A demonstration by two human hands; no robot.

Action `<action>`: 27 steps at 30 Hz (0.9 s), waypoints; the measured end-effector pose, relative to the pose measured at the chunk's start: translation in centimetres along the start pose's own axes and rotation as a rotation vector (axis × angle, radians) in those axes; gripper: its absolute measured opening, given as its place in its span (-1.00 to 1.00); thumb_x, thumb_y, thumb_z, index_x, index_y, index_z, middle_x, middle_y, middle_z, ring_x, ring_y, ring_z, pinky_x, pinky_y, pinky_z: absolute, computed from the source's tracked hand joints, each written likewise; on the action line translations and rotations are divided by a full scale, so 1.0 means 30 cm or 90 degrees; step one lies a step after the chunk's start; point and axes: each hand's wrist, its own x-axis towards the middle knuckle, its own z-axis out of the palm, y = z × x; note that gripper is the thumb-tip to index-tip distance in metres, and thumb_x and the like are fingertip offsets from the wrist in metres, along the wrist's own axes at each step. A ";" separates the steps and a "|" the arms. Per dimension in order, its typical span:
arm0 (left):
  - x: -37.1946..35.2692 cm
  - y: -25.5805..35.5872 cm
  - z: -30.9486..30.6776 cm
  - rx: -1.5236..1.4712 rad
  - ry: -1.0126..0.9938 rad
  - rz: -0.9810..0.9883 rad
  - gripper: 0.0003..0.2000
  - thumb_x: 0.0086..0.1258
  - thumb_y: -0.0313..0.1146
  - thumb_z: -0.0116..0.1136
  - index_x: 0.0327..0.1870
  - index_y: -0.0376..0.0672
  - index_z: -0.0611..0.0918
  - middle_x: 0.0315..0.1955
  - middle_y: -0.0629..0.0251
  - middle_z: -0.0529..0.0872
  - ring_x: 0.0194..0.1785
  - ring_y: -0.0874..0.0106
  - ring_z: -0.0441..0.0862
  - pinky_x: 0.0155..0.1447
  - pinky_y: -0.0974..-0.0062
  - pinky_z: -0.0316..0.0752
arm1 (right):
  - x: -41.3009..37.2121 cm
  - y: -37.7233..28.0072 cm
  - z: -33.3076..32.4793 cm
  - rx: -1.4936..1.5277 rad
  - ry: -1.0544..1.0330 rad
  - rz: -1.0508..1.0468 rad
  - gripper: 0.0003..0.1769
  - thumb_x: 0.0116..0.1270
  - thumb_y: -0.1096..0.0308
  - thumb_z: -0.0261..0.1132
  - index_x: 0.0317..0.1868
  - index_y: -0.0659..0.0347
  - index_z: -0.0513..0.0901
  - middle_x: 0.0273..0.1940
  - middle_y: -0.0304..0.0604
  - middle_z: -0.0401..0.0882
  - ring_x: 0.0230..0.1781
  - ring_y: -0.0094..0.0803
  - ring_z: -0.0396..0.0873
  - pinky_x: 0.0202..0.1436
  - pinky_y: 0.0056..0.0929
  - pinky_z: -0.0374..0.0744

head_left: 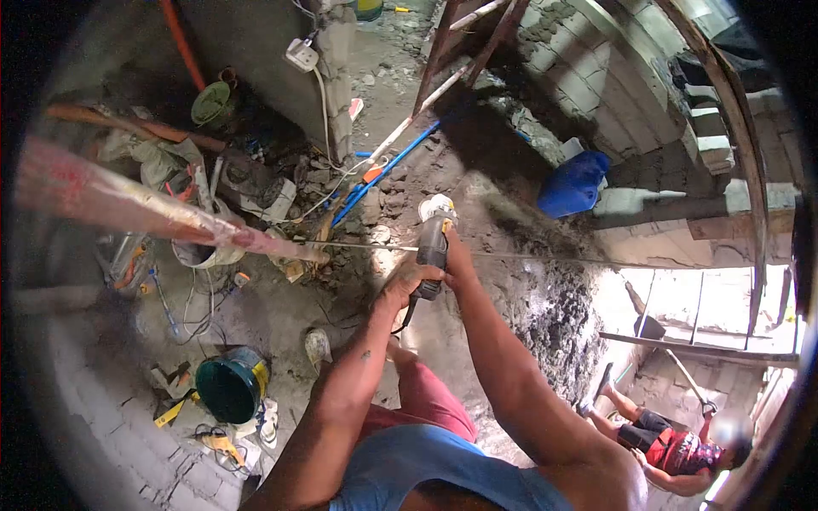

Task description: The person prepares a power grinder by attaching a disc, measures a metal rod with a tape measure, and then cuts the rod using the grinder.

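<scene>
**Both Hands on the Grinder at the Rod**

An angle grinder (433, 232) sits clasped in two bare hands, its pale disc guard pointing away from the person and its head meeting a thin steel rod (545, 255) that runs crosswise just beyond the grip. The left hand (406, 285) is closed around the rear of the tool's body, where a dark cord drops away beneath the fingers. The right hand (456, 258) is wrapped against the body's far side, just ahead of the left, though its fingertips are hidden behind the tool. To the left of the grip, the rod reaches a stained timber beam (128, 204) slanting across the rubble. Beyond the grip, a blue pipe (388, 166) lies on the dirt floor, and farther off to the right sits a blue bag (575, 181) by a block wall. Nearer the person and left of the grip, a green bucket (228, 388) stands among scattered tools. Well off to the right, a second person (673, 447) crouches with a long-handled tool.
</scene>
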 end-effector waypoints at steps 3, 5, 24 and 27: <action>0.082 0.007 -0.013 0.045 0.019 -0.027 -0.47 0.01 -0.39 0.48 0.05 -0.30 0.54 -0.32 0.24 0.69 -0.34 0.41 0.68 -0.35 0.44 0.58 | 0.041 -0.023 0.018 -0.163 0.094 -0.039 -0.31 0.52 -0.25 0.08 -0.12 0.33 0.68 -0.27 -0.11 0.67 -0.36 -0.35 0.67 -0.30 -0.30 0.62; 0.126 0.025 -0.021 0.064 0.034 -0.041 -0.45 0.03 -0.38 0.48 0.07 -0.31 0.53 -0.33 0.24 0.70 -0.34 0.41 0.68 -0.35 0.43 0.58 | 0.120 0.009 -0.008 -0.178 0.113 -0.063 -0.29 0.52 -0.27 0.05 -0.15 0.33 0.68 -0.28 -0.11 0.66 -0.37 -0.35 0.67 -0.33 -0.30 0.61; 0.256 0.153 -0.004 0.107 0.028 -0.072 -0.79 0.06 -0.41 0.42 -0.26 -0.24 0.75 -0.44 0.29 0.77 -0.47 0.47 0.67 -0.38 0.47 0.53 | 0.263 -0.043 -0.018 -0.027 0.092 0.002 -0.26 0.50 -0.27 0.15 0.21 0.33 0.56 -0.05 -0.09 0.65 -0.13 -0.28 0.66 -0.06 -0.25 0.66; 0.246 0.172 -0.014 0.193 0.011 0.039 -0.76 0.02 -0.42 0.44 -0.27 -0.26 0.74 -0.43 0.28 0.77 -0.41 0.45 0.69 -0.29 0.44 0.57 | 0.215 -0.082 0.019 -0.018 0.054 -0.020 -0.24 0.49 -0.31 0.14 0.23 0.30 0.55 -0.04 -0.10 0.66 -0.11 -0.27 0.67 -0.02 -0.24 0.66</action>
